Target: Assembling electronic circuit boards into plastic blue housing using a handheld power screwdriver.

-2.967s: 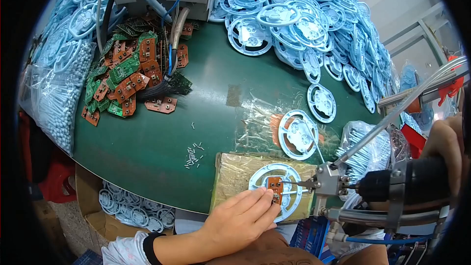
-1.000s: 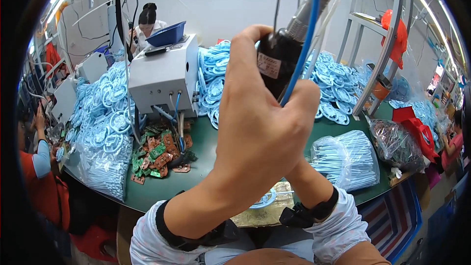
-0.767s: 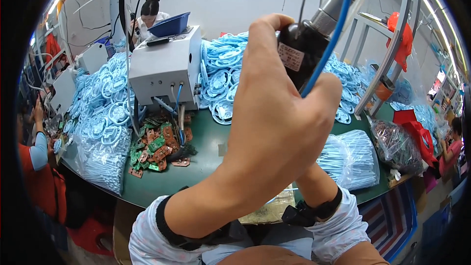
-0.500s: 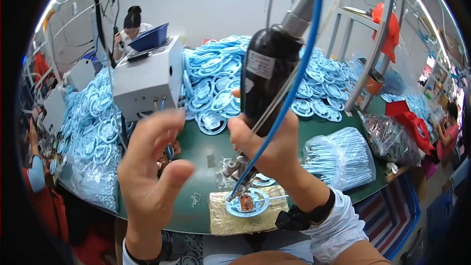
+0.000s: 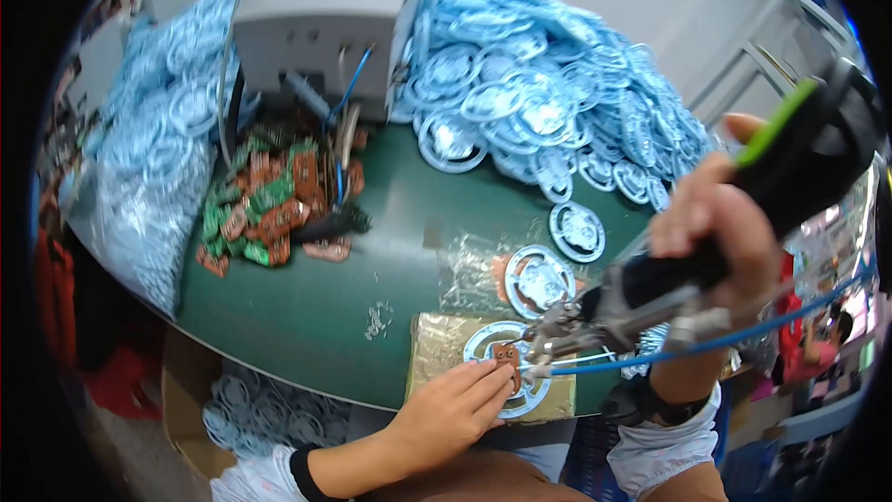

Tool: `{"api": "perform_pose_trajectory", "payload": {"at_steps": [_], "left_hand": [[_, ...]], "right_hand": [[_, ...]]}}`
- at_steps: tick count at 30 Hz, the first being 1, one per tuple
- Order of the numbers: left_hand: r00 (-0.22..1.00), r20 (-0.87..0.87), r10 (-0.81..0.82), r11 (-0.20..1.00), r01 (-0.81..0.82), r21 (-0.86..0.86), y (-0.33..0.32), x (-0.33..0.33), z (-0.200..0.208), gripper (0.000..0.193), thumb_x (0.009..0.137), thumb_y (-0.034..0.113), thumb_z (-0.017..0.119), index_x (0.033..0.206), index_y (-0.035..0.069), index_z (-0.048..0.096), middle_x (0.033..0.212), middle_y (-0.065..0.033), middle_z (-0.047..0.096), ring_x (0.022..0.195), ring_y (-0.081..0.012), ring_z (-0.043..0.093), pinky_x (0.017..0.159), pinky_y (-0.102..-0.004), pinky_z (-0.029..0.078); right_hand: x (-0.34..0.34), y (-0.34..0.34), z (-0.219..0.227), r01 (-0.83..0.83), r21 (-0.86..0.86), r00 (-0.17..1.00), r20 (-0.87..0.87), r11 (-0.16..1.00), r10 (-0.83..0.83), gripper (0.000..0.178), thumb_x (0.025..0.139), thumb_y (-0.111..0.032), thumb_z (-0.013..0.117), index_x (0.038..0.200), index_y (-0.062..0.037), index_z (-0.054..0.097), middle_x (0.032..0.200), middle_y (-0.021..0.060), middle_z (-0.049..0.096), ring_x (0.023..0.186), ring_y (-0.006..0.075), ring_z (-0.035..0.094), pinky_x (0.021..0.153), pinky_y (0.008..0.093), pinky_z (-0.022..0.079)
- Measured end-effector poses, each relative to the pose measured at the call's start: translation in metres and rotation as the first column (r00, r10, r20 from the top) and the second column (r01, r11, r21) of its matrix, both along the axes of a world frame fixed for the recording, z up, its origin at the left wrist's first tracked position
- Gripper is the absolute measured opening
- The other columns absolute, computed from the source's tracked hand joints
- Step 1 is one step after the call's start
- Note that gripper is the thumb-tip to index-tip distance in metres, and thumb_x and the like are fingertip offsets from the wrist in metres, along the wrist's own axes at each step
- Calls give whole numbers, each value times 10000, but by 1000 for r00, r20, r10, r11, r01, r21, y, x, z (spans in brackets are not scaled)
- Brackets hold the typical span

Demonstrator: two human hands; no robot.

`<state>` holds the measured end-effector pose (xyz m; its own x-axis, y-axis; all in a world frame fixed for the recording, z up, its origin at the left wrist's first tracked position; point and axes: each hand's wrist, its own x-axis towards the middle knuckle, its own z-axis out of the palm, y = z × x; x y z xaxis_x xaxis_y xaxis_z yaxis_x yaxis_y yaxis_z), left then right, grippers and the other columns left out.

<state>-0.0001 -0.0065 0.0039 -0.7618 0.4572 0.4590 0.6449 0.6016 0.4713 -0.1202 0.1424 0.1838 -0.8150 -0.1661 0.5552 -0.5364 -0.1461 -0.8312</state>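
Observation:
My right hand (image 5: 720, 228) is wrapped round a black power screwdriver (image 5: 799, 172) with a green strip, tilted down to the left. A blue hose (image 5: 688, 353) runs to its metal nose (image 5: 557, 330). That nose is at a small orange-brown circuit board (image 5: 505, 355) on a light-blue plastic ring (image 5: 481, 344); whether the tip touches cannot be made out. My left hand (image 5: 451, 418) lies with fingers stretched out, fingertips on the board and the ring's near side. Beneath the ring is a tape-covered yellowish block (image 5: 432, 353). Another blue ring (image 5: 539, 281) lies just beyond the block.
A big heap of blue rings (image 5: 539, 93) covers the back of the green table (image 5: 307, 325). Brown and green circuit boards (image 5: 279, 200) are piled before a grey machine (image 5: 316, 33). At far left stands a clear bag (image 5: 139, 223); small screws (image 5: 378, 319) lie left of the block.
My left hand has come down from the air onto the circuit board and ring. The screwdriver has tilted over to the right in my right hand. My view has turned downward.

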Motion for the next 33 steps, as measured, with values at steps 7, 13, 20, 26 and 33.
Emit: {"api": "perform_pose_trajectory", "payload": {"at_steps": [7,13,20,26,33], "left_hand": [[999,11,32,997,-32,69,8,6,-18,373,822,174,606,1133,-29,643,1237,-165,586,1156,-289,566,1047,-394,423],[1000,-8,5,1000,-5,-4,2,5,-9,366,841,162,590,1147,-33,642,1224,-171,602,1139,-279,584,1029,-389,440],[997,58,-52,998,54,-32,0,-3,2,420,847,188,640,1206,-28,611,1206,-164,616,1122,-273,602,998,-385,465],[983,162,-86,996,85,12,-11,-52,40,264,830,178,682,1027,7,638,1047,-138,630,992,-296,620,849,-402,514],[977,209,46,994,-23,-108,44,-183,8,411,765,297,778,1024,14,633,1021,-143,613,1009,-316,588,840,-429,502]], "right_hand": [[-10,30,-1,-344,99,933,-79,934,352,472,1001,-121,460,1420,29,305,725,27,442,545,107,472,560,267,461],[-1,19,9,-305,164,952,22,938,305,103,1011,-115,436,1080,-50,394,619,-13,442,481,59,459,535,213,454],[-10,11,7,-329,180,941,-23,927,339,232,1000,-101,455,1208,-8,410,685,4,431,491,72,458,520,229,448],[-19,64,76,-322,129,941,-67,938,332,458,996,-146,484,1437,-57,403,775,80,579,613,182,594,545,336,548],[-50,104,60,146,199,985,-120,969,-124,487,924,-112,567,1328,93,387,669,19,497,524,119,552,517,265,511]]}}
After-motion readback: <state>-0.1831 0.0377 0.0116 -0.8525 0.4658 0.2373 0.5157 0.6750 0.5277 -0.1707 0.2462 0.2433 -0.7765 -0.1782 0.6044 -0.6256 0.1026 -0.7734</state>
